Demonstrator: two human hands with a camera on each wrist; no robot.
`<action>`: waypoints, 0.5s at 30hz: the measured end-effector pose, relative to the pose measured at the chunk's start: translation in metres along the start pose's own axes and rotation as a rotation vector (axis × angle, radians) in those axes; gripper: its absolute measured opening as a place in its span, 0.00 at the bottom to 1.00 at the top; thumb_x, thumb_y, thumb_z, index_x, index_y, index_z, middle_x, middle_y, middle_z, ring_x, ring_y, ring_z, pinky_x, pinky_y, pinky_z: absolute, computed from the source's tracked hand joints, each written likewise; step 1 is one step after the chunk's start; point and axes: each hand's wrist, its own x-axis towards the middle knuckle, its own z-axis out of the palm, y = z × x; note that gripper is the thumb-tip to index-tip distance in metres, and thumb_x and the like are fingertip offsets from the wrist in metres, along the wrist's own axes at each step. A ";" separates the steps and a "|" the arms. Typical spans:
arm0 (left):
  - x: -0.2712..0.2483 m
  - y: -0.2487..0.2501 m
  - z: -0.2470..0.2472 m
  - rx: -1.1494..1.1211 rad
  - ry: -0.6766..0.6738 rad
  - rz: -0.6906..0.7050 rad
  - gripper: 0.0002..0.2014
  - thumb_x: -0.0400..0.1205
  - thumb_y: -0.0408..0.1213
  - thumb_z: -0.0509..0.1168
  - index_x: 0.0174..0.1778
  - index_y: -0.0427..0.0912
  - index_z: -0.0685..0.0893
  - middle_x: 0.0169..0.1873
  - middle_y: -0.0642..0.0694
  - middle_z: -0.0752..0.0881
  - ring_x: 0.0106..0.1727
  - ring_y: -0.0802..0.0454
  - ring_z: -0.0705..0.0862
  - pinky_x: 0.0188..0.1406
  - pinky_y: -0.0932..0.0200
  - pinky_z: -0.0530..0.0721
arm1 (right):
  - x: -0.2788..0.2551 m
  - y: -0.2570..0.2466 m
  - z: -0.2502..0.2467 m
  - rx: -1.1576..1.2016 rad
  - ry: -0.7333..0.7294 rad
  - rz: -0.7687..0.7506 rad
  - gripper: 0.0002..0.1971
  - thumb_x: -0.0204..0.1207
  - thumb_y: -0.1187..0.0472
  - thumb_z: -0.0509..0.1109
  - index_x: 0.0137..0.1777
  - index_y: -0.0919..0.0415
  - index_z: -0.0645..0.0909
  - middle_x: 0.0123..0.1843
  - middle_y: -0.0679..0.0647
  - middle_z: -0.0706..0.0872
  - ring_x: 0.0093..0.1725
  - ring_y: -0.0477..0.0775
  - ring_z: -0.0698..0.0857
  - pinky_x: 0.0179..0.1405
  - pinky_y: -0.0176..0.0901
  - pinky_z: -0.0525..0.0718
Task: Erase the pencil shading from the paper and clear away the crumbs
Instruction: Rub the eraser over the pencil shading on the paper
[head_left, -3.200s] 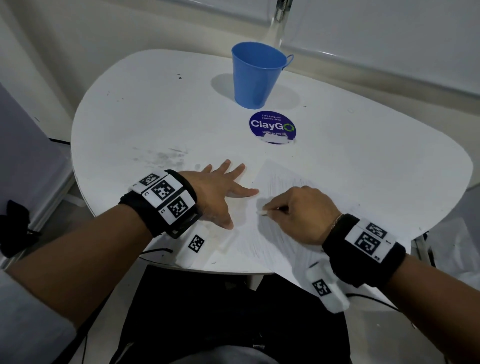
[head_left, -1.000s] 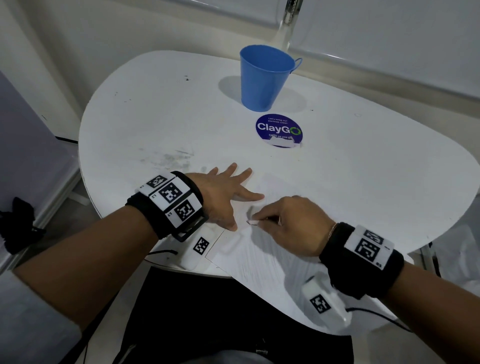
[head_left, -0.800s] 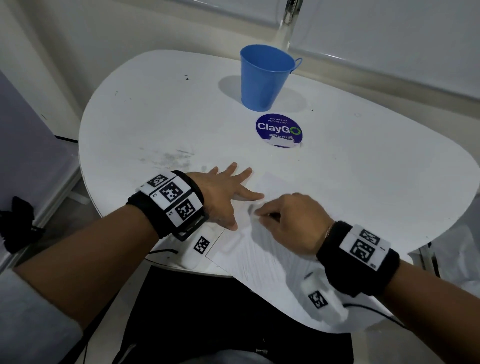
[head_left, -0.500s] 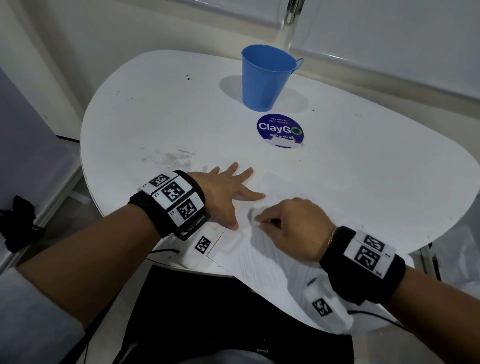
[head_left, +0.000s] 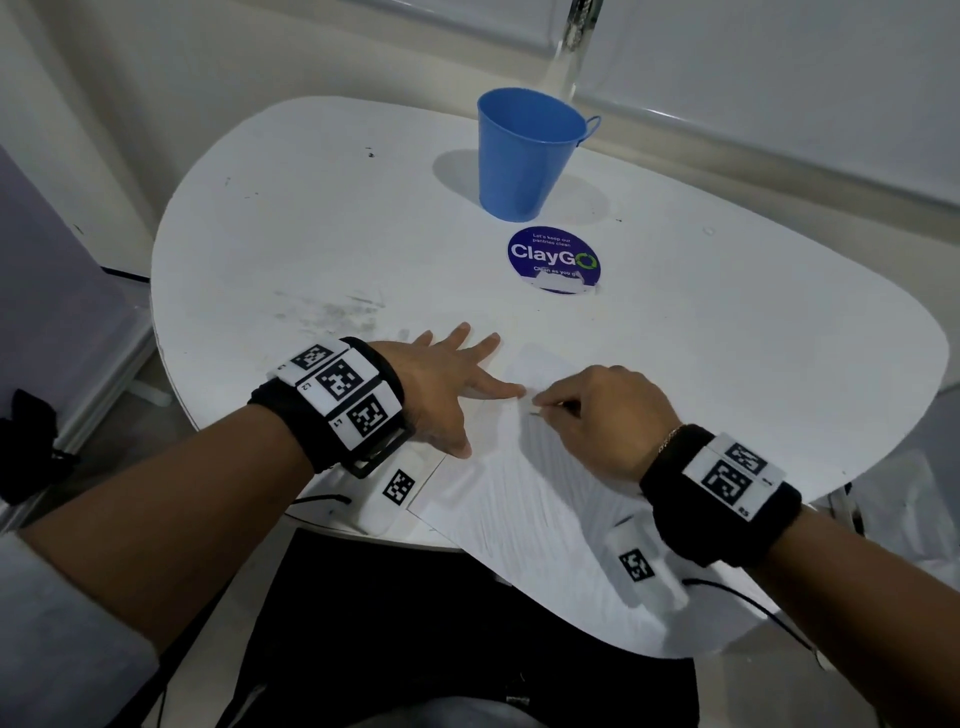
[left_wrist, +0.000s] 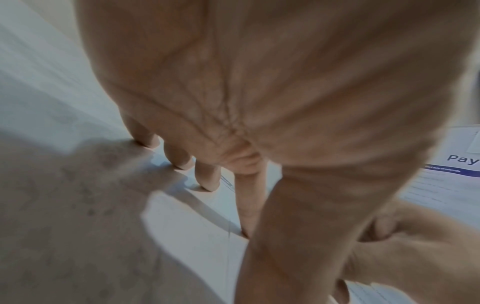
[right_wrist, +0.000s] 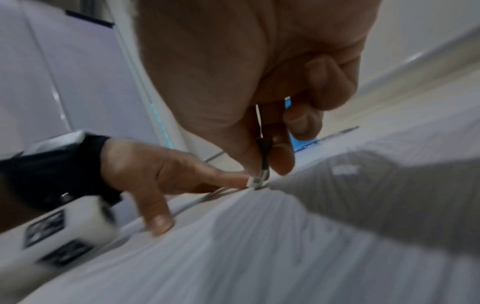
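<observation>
A white sheet of paper (head_left: 524, 499) with faint pencil shading lies at the table's near edge and hangs over it. My left hand (head_left: 457, 384) lies flat with fingers spread, pressing the paper's left part; its straight fingers (left_wrist: 207, 176) touch the surface. My right hand (head_left: 587, 410) pinches a small white eraser (head_left: 530, 410) between thumb and forefinger. The eraser (right_wrist: 255, 182) tip touches the paper (right_wrist: 233, 257) just beside the left forefinger. Crumbs are too small to make out.
A blue cup (head_left: 524, 150) stands at the back of the white table (head_left: 727, 332). A round purple ClayGo sticker (head_left: 555, 258) lies in front of it. Grey smudges (head_left: 337, 312) mark the table left of my left hand.
The right hand with the eraser has rubbed back and forth over a short stretch near the left forefinger. The left hand has stayed pressed flat on the paper.
</observation>
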 end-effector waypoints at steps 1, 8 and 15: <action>0.000 0.000 0.000 -0.006 0.002 -0.003 0.44 0.81 0.45 0.72 0.84 0.78 0.51 0.86 0.62 0.30 0.84 0.58 0.25 0.84 0.49 0.31 | -0.004 -0.003 0.002 -0.005 -0.032 -0.036 0.12 0.82 0.53 0.65 0.59 0.42 0.89 0.56 0.40 0.91 0.56 0.52 0.87 0.55 0.44 0.82; 0.004 -0.005 0.002 -0.002 -0.002 0.002 0.45 0.80 0.47 0.73 0.83 0.78 0.50 0.86 0.61 0.30 0.84 0.57 0.24 0.87 0.43 0.32 | -0.003 -0.004 0.000 0.025 -0.031 -0.013 0.12 0.82 0.53 0.66 0.58 0.42 0.89 0.56 0.39 0.91 0.55 0.50 0.87 0.52 0.39 0.80; 0.004 -0.005 0.002 -0.002 0.004 0.004 0.45 0.80 0.47 0.73 0.84 0.78 0.51 0.86 0.61 0.30 0.84 0.58 0.24 0.86 0.44 0.32 | -0.013 -0.012 0.004 0.045 -0.101 -0.070 0.12 0.82 0.52 0.66 0.58 0.42 0.89 0.55 0.39 0.91 0.54 0.49 0.88 0.54 0.41 0.83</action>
